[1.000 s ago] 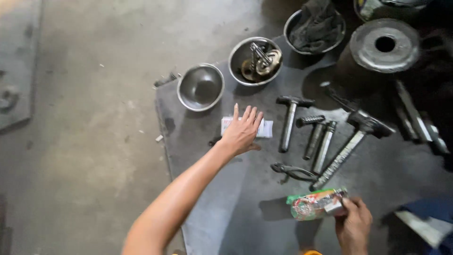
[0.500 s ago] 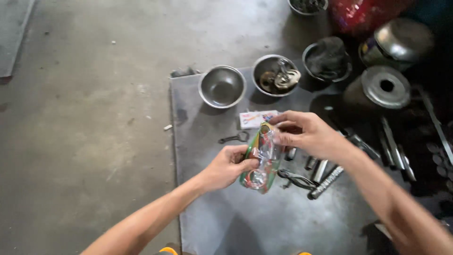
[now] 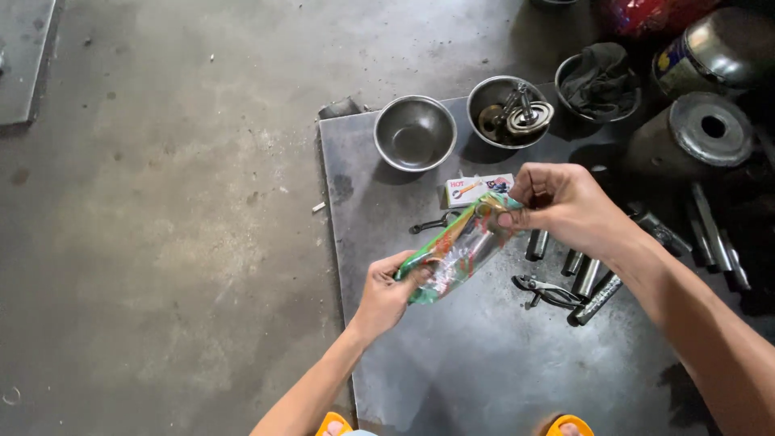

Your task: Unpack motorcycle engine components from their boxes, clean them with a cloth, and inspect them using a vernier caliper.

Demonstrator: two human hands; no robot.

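Observation:
A long clear plastic packet [image 3: 456, 249] with green and orange edges is held between both hands above a dark metal plate [image 3: 452, 363]. My left hand [image 3: 386, 292] grips its lower end. My right hand [image 3: 563, 206] pinches its upper end, fingers closed on the top edge. Something pale shows inside the packet, but I cannot make out what. Under the packet lie a small white box [image 3: 472, 189] and a small dark wrench [image 3: 429, 224].
An empty steel bowl [image 3: 414, 132], a bowl of metal parts [image 3: 508, 111] and a bowl with a dark cloth [image 3: 599, 85] stand at the plate's far edge. Pliers [image 3: 551, 291] and several steel shafts [image 3: 596, 291] lie to the right. Round metal housings [image 3: 706, 133] stand far right. Concrete floor [image 3: 161, 210] spreads left.
A second ago my left hand rested by the white box and my right held the packet low. Both hands have since come together on the packet, which now stretches diagonally between them.

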